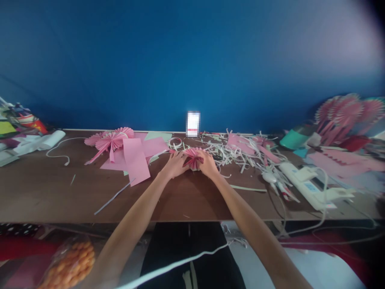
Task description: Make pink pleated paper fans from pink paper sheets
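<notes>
A pleated pink paper fan (pixel 195 159) is spread between my two hands at the middle of the brown table. My left hand (pixel 175 164) grips its left side with bent fingers. On its right side, my right hand (pixel 208 163) has its fingers curled over the folds. Both hands rest low, close to the tabletop, and partly hide the fan's edges. Flat pink paper sheets (pixel 136 160) lie to the left of my left hand. Beside my right hand is a heap of thin pale paper strips (pixel 237 154).
Folded pink paper fans (pixel 112 143) lie at the left, and more pink rosettes (pixel 345 110) stand at the far right. A white power strip (pixel 300 186) with plugs and cables sits at right. A blurred bright phone-like screen (pixel 193 123) leans on the blue wall (pixel 192 60).
</notes>
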`<action>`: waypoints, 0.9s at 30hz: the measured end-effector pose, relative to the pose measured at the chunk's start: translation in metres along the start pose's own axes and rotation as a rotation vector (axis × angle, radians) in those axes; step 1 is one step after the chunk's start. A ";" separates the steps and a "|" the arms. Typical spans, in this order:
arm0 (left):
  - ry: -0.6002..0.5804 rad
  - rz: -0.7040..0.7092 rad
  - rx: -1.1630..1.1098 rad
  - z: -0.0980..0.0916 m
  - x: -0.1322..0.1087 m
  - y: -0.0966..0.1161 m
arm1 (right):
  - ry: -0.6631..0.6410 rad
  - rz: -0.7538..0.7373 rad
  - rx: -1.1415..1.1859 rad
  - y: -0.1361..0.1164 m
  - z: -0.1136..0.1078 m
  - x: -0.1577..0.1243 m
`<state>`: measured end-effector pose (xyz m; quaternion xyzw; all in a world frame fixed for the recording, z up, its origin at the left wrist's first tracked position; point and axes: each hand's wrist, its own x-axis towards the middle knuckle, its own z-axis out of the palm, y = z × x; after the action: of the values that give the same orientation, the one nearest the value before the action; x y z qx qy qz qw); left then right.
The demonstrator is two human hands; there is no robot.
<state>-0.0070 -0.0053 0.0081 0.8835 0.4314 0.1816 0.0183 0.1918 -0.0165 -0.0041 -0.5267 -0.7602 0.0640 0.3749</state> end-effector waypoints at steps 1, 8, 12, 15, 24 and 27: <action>-0.006 -0.003 0.000 0.001 0.000 0.000 | -0.002 -0.002 0.002 0.000 0.000 0.000; -0.001 -0.010 0.026 -0.002 0.002 0.005 | -0.031 -0.030 0.017 0.001 0.001 0.000; -0.003 0.020 0.012 -0.005 0.003 0.009 | -0.036 -0.047 -0.019 -0.002 -0.001 0.000; -0.005 0.025 0.016 -0.005 0.003 0.008 | -0.041 -0.048 -0.053 -0.004 -0.001 -0.001; 0.021 0.022 -0.055 -0.003 0.005 0.005 | -0.084 -0.153 -0.121 -0.002 0.003 -0.001; 0.014 -0.013 -0.025 -0.003 0.005 0.007 | -0.108 -0.167 -0.134 -0.002 0.002 -0.001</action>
<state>0.0004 -0.0067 0.0133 0.8790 0.4352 0.1930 0.0274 0.1892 -0.0177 -0.0049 -0.4811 -0.8233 0.0099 0.3012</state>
